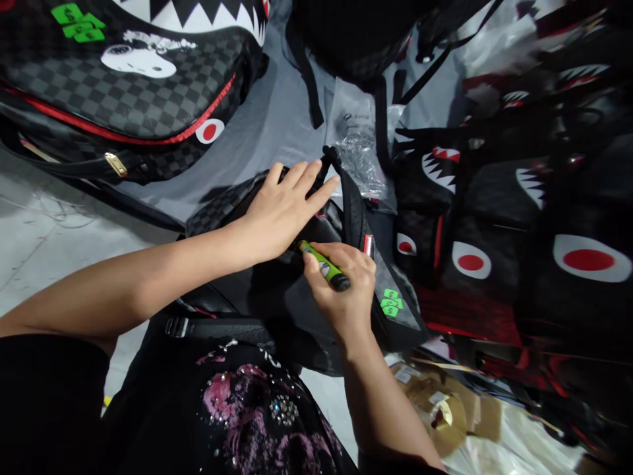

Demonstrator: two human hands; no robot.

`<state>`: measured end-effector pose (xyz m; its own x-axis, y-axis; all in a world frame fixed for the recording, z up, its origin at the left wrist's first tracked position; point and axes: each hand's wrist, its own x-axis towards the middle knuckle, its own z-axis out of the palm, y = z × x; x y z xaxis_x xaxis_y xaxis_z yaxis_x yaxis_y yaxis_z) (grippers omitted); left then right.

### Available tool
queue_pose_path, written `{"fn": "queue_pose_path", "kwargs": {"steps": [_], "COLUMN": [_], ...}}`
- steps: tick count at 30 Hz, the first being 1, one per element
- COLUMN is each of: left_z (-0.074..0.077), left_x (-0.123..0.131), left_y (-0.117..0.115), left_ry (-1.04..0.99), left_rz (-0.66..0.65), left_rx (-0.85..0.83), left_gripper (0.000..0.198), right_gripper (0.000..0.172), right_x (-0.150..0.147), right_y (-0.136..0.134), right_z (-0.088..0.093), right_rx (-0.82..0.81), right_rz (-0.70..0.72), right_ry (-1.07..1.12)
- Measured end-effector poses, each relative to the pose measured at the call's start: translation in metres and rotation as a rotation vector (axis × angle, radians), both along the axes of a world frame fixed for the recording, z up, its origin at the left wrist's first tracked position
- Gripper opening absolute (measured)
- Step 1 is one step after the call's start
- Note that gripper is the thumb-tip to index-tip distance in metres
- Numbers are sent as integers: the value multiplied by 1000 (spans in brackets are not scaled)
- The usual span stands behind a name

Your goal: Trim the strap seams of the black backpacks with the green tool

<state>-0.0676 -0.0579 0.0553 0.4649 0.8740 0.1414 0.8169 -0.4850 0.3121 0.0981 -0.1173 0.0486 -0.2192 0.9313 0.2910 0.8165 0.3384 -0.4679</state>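
Observation:
A black checkered backpack (pixel 277 290) with green money patches lies in front of me, partly on my lap. My left hand (pixel 284 208) rests flat on its top with the fingers stretched out and together. My right hand (pixel 341 284) is closed round a green and black pen-like tool (pixel 324 265), whose tip points into the backpack just under my left palm. What the tip touches is hidden.
Another checkered backpack (pixel 128 86) with a shark mouth print lies at the upper left. Several black shark-print backpacks (pixel 519 218) are piled at the right. Clear plastic wrapping (pixel 359 155) sits behind the bag. Brown paper and cardboard (pixel 445 409) lie at the lower right. The floor (pixel 44 244) is grey.

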Motion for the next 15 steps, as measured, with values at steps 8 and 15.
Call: {"fn": "queue_pose_path", "kwargs": {"steps": [8, 15], "left_z": [-3, -3], "left_x": [0, -1], "left_y": [0, -2], "left_ry": [9, 44], "left_rz": [9, 22], "left_rx": [45, 86], "left_gripper": [72, 71], "right_gripper": [14, 11], "right_x": [-5, 4], "right_y": [0, -3], "right_z": [-1, 6], "right_rx": [58, 60], "right_rz": [-2, -7], "right_ry": [-17, -54]}}
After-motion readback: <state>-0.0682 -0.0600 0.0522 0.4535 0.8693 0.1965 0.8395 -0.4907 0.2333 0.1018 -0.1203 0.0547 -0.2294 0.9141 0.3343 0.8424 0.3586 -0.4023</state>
